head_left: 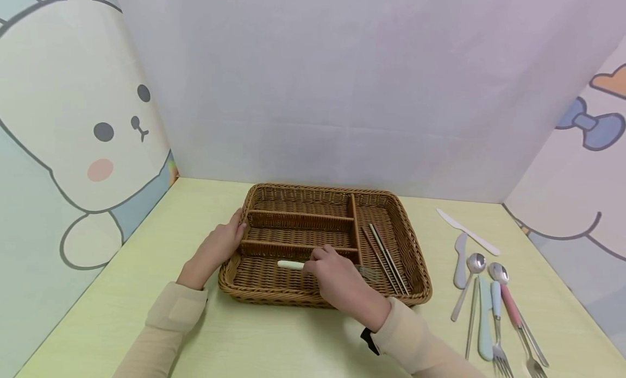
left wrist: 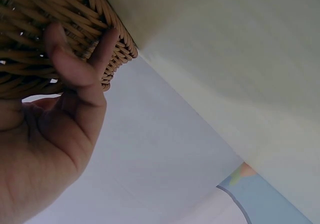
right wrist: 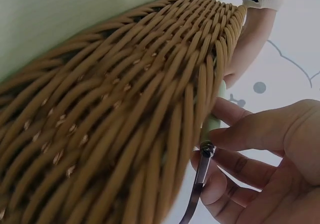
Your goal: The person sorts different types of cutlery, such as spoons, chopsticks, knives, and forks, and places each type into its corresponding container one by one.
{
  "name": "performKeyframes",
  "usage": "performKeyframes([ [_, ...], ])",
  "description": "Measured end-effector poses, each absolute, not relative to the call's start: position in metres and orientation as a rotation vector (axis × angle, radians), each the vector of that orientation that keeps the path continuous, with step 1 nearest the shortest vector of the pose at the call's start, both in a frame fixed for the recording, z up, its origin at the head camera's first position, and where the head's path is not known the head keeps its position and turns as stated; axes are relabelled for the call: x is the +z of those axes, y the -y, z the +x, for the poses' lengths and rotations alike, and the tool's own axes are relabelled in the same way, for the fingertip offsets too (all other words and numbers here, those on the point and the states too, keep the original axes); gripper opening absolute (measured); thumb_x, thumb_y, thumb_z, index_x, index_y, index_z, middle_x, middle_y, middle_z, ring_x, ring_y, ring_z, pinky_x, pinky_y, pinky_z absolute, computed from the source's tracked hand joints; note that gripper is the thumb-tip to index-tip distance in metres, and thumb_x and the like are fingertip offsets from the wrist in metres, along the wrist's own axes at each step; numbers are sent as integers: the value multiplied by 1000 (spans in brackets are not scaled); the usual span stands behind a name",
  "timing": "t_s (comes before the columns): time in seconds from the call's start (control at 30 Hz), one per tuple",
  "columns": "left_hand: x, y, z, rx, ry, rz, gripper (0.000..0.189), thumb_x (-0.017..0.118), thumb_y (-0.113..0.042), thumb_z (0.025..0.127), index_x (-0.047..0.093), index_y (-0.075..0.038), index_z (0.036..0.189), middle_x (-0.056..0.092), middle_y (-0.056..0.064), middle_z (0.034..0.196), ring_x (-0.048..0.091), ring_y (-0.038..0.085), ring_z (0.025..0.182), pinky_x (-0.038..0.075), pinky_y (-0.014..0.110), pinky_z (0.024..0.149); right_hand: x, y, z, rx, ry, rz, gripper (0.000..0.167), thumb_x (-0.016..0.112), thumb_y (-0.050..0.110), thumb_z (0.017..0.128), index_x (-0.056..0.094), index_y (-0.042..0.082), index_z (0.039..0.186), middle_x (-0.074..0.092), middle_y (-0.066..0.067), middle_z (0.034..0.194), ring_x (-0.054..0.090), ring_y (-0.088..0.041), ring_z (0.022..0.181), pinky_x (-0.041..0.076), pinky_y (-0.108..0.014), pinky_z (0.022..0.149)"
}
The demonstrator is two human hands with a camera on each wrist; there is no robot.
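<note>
A brown wicker cutlery basket (head_left: 298, 301) with wooden dividers sits on the table. My left hand (head_left: 221, 245) holds its left side, thumb over the rim, with fingers (left wrist: 102, 52) bent against the outer wall. Inside the front compartment, my right hand (head_left: 337, 277) pinches a fork with a pale green handle (head_left: 290, 264). Its blurred metal head (head_left: 369, 273) reaches over the divider towards the right compartment. In the right wrist view, thumb and fingers close round the fork (right wrist: 206, 149) beside the wicker wall. Chopsticks (head_left: 386, 256) lie in that right compartment.
Right of the basket lie a white knife (head_left: 468, 231), a grey-blue knife (head_left: 460, 261), spoons (head_left: 476, 263), a green knife (head_left: 484, 321), a blue-handled fork (head_left: 496, 318) and a red-handled fork (head_left: 511, 307). Cloth walls (head_left: 342, 95) enclose the table's back and sides.
</note>
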State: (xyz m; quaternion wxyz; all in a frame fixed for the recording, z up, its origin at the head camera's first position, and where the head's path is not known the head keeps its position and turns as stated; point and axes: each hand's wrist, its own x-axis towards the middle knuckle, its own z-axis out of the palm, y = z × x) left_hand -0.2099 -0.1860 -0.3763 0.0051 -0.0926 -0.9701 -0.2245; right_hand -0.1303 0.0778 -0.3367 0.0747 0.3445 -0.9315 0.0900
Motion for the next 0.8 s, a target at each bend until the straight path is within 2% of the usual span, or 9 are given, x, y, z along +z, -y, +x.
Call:
performKeyframes([
  [0.6, -376, 186, -210, -697, 3036, -285, 52, 32, -22, 100, 19, 6, 143, 38, 1, 48, 34, 13, 37, 31, 28, 39, -352, -61, -136, 340, 2805, 1104, 31, 58, -10, 81, 73, 16, 90, 62, 1, 88, 50, -12, 77, 43, -15, 57],
  [0.8, -377, 186, -210, -696, 3040, -274, 52, 32, -22, 100, 19, 5, 143, 38, 1, 48, 35, 14, 37, 32, 28, 39, -357, -60, -140, 404, 2845, 1128, 35, 57, -13, 80, 74, 17, 89, 64, 1, 87, 52, -12, 78, 45, -17, 63],
])
